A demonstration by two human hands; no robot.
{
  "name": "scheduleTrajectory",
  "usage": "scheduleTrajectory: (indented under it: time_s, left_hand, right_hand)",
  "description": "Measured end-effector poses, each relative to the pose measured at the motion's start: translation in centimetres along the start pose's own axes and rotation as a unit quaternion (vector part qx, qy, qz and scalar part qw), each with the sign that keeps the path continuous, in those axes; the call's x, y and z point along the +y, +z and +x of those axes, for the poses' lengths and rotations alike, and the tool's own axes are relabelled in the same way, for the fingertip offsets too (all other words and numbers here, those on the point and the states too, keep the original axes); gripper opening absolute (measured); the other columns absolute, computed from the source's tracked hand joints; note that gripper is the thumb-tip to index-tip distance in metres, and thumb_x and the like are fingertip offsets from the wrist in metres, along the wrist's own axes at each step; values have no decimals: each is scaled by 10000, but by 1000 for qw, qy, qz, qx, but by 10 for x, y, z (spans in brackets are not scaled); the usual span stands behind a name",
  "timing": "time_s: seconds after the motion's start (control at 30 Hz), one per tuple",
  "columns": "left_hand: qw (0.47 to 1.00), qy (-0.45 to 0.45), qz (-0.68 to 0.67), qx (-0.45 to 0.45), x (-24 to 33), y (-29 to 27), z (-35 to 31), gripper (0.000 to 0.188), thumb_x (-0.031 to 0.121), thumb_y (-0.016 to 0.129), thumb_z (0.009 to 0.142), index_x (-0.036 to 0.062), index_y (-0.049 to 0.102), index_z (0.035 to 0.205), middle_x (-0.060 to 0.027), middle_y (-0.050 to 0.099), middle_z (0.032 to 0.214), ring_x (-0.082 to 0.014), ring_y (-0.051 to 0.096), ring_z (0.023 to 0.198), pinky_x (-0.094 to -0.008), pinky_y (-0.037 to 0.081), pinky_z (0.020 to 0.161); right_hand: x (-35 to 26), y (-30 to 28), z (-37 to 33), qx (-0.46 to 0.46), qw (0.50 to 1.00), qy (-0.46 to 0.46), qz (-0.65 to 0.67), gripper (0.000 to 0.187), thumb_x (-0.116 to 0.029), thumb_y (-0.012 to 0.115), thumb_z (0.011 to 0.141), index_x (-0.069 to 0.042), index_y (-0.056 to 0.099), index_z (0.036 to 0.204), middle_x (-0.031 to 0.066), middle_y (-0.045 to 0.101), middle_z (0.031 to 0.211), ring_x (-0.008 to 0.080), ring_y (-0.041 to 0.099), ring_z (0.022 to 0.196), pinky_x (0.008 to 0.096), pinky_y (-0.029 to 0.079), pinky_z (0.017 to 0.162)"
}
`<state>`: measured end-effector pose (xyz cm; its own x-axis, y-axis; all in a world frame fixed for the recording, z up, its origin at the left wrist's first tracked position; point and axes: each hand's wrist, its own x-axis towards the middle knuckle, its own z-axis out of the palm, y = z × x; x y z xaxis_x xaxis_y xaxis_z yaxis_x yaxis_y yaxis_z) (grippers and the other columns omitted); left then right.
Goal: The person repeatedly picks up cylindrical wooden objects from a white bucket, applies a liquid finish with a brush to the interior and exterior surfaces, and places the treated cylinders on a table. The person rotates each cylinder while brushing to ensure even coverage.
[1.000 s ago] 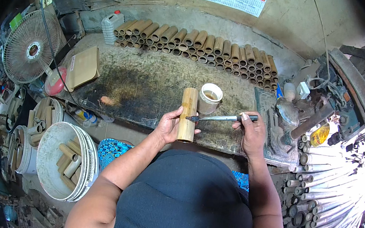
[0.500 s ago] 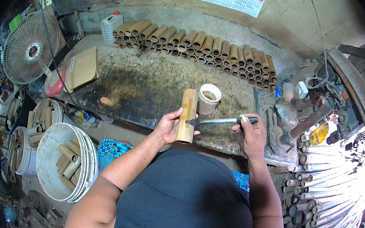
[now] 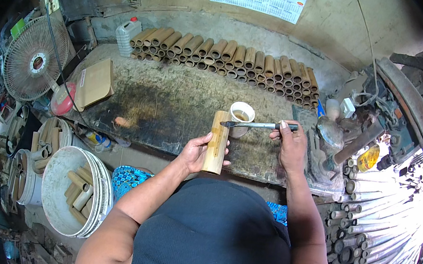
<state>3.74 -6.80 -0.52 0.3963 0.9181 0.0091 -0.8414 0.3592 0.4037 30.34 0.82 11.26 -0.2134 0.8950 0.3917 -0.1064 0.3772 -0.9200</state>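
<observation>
My left hand (image 3: 198, 153) is wrapped round a bamboo tube (image 3: 216, 146), held upright near the front edge of the workbench. A darker wet-looking patch runs down the tube's upper face. In my right hand (image 3: 290, 141) is a paintbrush (image 3: 257, 125) with a metal shank and a black handle end. Its dark tip touches the tube near the upper end. Just behind the brush stands a white tub (image 3: 242, 110) with brownish liquid inside; the brush covers part of it.
Stacked bamboo tubes (image 3: 239, 56) line the back of the workbench (image 3: 162, 99), beside a plastic jug (image 3: 126, 37). A brown folder (image 3: 95, 83) lies at the left, near a fan (image 3: 37, 61). A white bucket (image 3: 59, 187) holds cut tubes. Long bamboo poles (image 3: 377, 242) are piled at the right.
The brush has moved up the tube, from its middle to near its upper end. The tube sits slightly lower and tilts a little more. Both hands keep their hold.
</observation>
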Motion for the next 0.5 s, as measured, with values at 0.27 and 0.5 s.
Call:
scheduleTrajectory:
  time_s: [0.27, 0.5]
  left_hand:
    - [994, 22, -40, 97, 3, -5, 4, 560, 437, 619, 993, 50, 498, 1380, -169, 639, 1185, -312, 662, 1071, -650, 503, 1016]
    - [973, 80, 58, 209, 62, -5, 20, 597, 261, 670, 865, 21, 460, 1370, -202, 614, 1147, -383, 646, 1055, -680, 487, 1021]
  right_hand:
    - [31, -22, 3, 89, 984, 15, 156, 270, -207, 627, 1041, -20, 599, 1235, 83, 674, 952, 123, 675, 819, 267, 524, 710]
    - [116, -94, -30, -38, 893, -160, -418, 355, -53, 653, 887, -103, 677, 1238, 178, 692, 1130, 353, 661, 1040, 444, 504, 896]
